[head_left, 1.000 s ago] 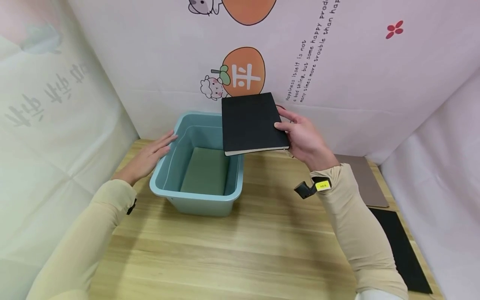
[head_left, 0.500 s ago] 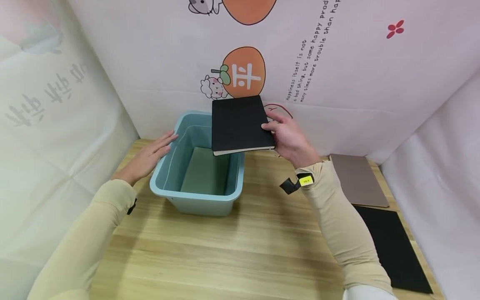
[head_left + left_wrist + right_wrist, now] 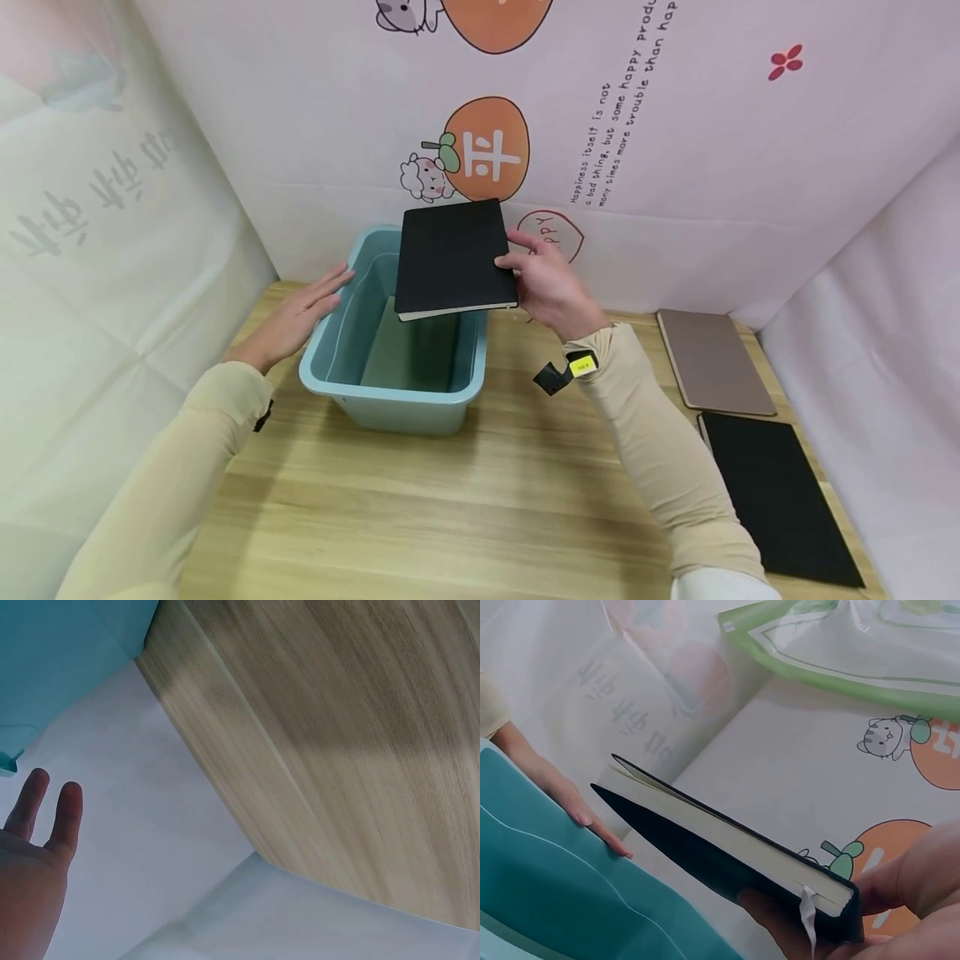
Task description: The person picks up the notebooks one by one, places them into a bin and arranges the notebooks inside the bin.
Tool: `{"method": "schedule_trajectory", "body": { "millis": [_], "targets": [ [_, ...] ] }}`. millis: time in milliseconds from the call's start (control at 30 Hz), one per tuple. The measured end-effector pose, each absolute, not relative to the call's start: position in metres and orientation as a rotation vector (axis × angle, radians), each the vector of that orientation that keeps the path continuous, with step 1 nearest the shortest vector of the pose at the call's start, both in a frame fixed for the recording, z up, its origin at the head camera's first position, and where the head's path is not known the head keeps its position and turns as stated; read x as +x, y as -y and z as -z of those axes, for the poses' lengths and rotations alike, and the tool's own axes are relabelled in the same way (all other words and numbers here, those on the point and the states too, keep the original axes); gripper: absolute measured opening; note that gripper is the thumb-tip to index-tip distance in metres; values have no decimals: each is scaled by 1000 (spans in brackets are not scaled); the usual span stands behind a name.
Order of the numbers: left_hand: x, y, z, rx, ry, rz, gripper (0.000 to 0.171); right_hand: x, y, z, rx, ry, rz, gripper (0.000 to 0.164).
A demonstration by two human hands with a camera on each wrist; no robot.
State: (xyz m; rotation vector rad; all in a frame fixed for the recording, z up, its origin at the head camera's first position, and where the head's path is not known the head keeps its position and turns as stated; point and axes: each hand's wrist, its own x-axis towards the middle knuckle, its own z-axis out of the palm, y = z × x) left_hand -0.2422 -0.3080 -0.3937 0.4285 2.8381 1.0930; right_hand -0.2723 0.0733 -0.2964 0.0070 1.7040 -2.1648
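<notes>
- Moved since the earlier frame: my right hand (image 3: pixel 551 287) and the black notebook (image 3: pixel 453 258) in it, both shifted left; the notebook now hangs over the back right part of the blue bin (image 3: pixel 405 393).
- Right hand pinches the notebook by its right edge, thumb on the top cover, fingers underneath; in my judgement, gripping 1 edge leaves the far end free over the bin.
- Left hand (image 3: pixel 296 321) holds nothing; its fingers lie straight against the bin's left rim, 2 showing apart in the left wrist view. Probable purpose: steadying the bin.
- Bin stands upright on the wooden table (image 3: pixel 390 508). Flat green surface (image 3: pixel 397 358) visible inside; I cannot tell whether it is the floor or a separate item.
- Along the table's right side lie 1 brown notebook (image 3: pixel 716 362) and 1 other black notebook (image 3: pixel 780 496), presumably set aside to leave working room.
- Held notebook's condition: plain black covers, cream pages, slight tilt. Pale ribbon (image 3: pixel 808 915) hangs from the page edge; 1 cover gapes slightly at the far corner.
</notes>
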Motion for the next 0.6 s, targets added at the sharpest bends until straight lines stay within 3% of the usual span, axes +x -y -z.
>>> {"method": "schedule_trajectory", "body": {
  "millis": [600],
  "targets": [
    [-243, 309, 394, 416, -2849, -1081, 52, -275, -45, 307, -9, -1769, 2119, 61]
  ]
}}
